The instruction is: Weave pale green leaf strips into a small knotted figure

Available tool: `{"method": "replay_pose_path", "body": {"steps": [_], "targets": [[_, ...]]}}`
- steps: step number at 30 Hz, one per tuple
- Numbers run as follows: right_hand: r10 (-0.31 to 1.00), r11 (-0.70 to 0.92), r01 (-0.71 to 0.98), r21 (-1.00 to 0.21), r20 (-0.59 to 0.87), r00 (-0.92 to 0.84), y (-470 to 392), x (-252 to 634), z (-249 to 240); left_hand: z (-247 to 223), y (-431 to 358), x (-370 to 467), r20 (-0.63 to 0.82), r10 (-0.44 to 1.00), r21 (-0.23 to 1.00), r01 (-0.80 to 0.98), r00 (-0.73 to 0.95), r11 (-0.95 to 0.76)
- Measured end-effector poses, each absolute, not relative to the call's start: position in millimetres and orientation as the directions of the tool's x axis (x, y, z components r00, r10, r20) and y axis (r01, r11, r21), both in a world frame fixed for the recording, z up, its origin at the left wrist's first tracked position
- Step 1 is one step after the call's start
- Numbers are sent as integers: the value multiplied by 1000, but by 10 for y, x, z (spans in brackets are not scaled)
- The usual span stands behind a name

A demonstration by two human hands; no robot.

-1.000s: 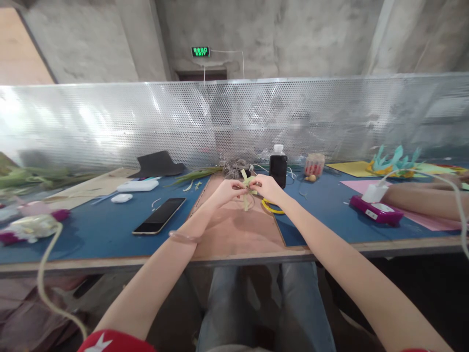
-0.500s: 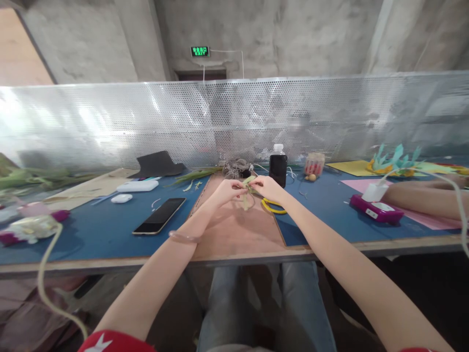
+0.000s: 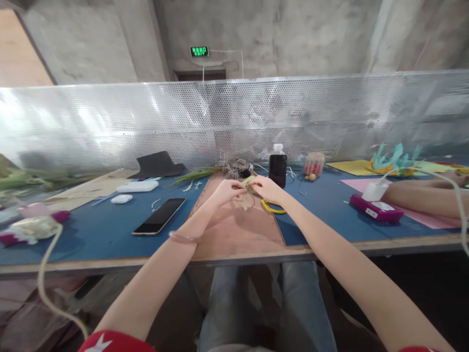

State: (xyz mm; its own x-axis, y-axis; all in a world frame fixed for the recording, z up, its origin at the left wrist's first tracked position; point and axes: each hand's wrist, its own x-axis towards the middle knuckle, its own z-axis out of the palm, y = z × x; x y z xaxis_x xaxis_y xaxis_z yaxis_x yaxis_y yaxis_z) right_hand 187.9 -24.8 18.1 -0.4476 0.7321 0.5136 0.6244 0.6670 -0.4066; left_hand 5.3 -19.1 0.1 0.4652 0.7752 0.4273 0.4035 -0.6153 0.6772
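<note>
A small pale green leafy piece hangs between my two hands, over the bare wooden strip of the table. My left hand pinches it from the left with closed fingers. From the right, my right hand grips the same piece, thumb and fingers pressed together. The exact finger contact is small and partly hidden. Yellow-handled scissors lie just below my right hand, and a tangle of grey cord is right behind both hands.
A phone and a white case lie left. A dark-fronted bottle, a jar and a purple power strip are right. Another person's forearm rests at the far right. A perforated metal screen stands behind.
My hands hold nearly the same place, with only slight finger movement around the leafy piece. At the far right, the other person's hand has shifted slightly.
</note>
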Motion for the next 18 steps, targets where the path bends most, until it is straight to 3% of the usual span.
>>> {"method": "replay_pose_path", "body": {"steps": [9,18], "targets": [[812,584,572,-576,410,-416,-277,1927,201,17,-208,63,437,792,677,424,425,-601],[790,600,479,-641,378,-483,-178,1948,101,22,-209,50,453,794,678,421,405,-602]]}}
